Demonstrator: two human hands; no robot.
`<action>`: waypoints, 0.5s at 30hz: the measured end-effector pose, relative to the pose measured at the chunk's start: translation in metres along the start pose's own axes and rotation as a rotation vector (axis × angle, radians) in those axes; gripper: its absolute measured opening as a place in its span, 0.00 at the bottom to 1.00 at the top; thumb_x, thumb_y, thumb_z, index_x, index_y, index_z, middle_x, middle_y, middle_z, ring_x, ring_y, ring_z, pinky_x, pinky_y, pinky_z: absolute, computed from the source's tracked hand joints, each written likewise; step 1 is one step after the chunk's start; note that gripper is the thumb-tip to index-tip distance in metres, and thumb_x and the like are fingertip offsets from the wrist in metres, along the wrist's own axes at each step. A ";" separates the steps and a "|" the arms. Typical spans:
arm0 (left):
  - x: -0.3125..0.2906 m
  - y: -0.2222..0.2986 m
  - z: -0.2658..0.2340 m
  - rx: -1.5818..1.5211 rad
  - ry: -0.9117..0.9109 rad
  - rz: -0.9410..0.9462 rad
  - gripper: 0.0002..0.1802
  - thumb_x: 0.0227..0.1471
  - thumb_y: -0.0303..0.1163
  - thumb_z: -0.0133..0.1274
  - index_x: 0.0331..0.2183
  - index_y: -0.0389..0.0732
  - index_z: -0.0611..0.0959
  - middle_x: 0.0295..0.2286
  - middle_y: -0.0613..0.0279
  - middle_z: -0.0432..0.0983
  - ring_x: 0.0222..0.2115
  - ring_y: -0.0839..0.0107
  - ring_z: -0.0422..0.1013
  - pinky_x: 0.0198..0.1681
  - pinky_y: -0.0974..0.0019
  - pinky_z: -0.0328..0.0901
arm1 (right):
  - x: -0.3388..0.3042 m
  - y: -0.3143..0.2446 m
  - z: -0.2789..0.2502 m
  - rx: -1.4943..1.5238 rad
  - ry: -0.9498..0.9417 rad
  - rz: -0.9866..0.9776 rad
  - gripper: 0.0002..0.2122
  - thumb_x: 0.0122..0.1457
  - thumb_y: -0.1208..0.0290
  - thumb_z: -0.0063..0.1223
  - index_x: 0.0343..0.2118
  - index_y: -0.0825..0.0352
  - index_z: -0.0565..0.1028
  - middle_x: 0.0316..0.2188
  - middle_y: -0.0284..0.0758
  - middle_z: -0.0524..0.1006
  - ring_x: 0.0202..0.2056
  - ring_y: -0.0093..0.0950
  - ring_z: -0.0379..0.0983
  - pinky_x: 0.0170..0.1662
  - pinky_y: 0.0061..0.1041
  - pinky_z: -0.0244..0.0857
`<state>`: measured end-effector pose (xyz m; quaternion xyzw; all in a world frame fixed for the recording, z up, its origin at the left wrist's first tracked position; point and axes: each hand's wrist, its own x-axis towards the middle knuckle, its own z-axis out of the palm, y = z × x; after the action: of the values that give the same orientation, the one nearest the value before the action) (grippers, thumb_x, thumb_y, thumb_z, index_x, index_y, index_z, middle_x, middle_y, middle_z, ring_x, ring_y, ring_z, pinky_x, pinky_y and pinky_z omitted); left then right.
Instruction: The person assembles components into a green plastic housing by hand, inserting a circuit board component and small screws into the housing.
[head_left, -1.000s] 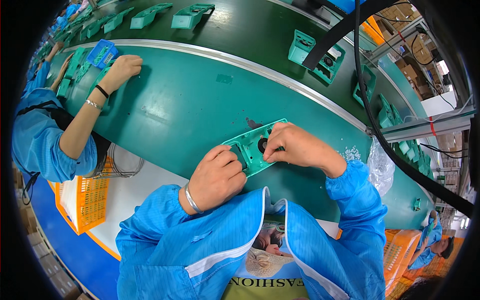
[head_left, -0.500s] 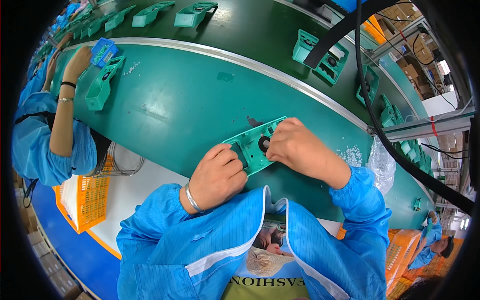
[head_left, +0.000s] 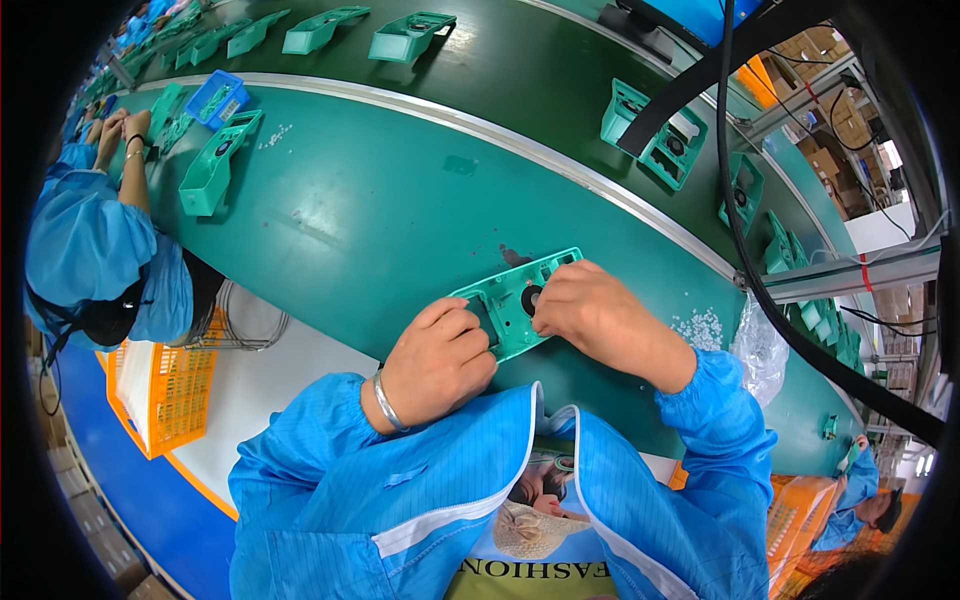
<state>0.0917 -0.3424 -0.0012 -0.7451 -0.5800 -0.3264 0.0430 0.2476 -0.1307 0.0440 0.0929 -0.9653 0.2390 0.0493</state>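
Note:
A green plastic housing [head_left: 512, 325] lies tilted on the bench before me, its open inner side up, with a round black part [head_left: 530, 299] set in it. My left hand [head_left: 437, 365], a silver bangle at its wrist, grips the housing's left end, fingers wrapped over the rim. Over the right half is my right hand [head_left: 598, 315], its fingers closed and pressed down beside the round black part. Whatever those fingertips pinch is hidden beneath them.
Small white pieces [head_left: 699, 328] and a clear plastic bag [head_left: 762, 348] lie right of my hands. Far left, a co-worker's hands [head_left: 128, 128] are near a blue bin [head_left: 217, 99] and another green housing [head_left: 218, 165]. Beyond the metal rail, the belt [head_left: 500, 75] carries several housings. Black cables [head_left: 765, 255] hang at right.
My right hand stays at the round black part with slightly shifted fingers; my left keeps its grip. The co-worker's hand has moved left, away from the blue bin. The view has shifted slightly.

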 end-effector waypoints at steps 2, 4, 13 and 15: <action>0.001 -0.001 0.001 -0.007 0.005 0.007 0.09 0.38 0.30 0.66 0.24 0.44 0.80 0.25 0.65 0.72 0.35 0.63 0.72 0.52 0.49 0.69 | 0.001 -0.002 -0.001 -0.053 -0.010 -0.051 0.05 0.49 0.77 0.63 0.31 0.64 0.80 0.32 0.32 0.79 0.40 0.34 0.74 0.48 0.36 0.67; 0.001 -0.001 0.001 -0.004 0.008 0.002 0.10 0.38 0.30 0.66 0.24 0.43 0.79 0.25 0.65 0.71 0.35 0.63 0.72 0.51 0.49 0.69 | 0.001 -0.010 0.000 -0.205 0.013 -0.041 0.04 0.49 0.76 0.59 0.29 0.62 0.79 0.32 0.32 0.77 0.40 0.34 0.73 0.49 0.34 0.65; 0.002 0.000 0.001 0.016 -0.006 0.012 0.10 0.37 0.30 0.65 0.24 0.44 0.79 0.25 0.65 0.71 0.35 0.63 0.72 0.51 0.49 0.69 | -0.031 0.007 -0.012 -0.234 0.332 0.102 0.05 0.49 0.78 0.61 0.28 0.66 0.75 0.29 0.36 0.76 0.39 0.38 0.74 0.47 0.37 0.66; 0.003 0.000 0.001 0.008 -0.005 0.024 0.09 0.38 0.29 0.65 0.24 0.44 0.79 0.25 0.65 0.71 0.35 0.63 0.72 0.51 0.49 0.69 | -0.046 0.026 -0.010 -0.401 0.384 0.174 0.05 0.47 0.78 0.60 0.28 0.66 0.76 0.28 0.36 0.77 0.38 0.38 0.75 0.44 0.37 0.68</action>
<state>0.0921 -0.3396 -0.0009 -0.7527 -0.5723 -0.3218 0.0483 0.2883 -0.0961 0.0349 -0.0486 -0.9706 0.0602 0.2279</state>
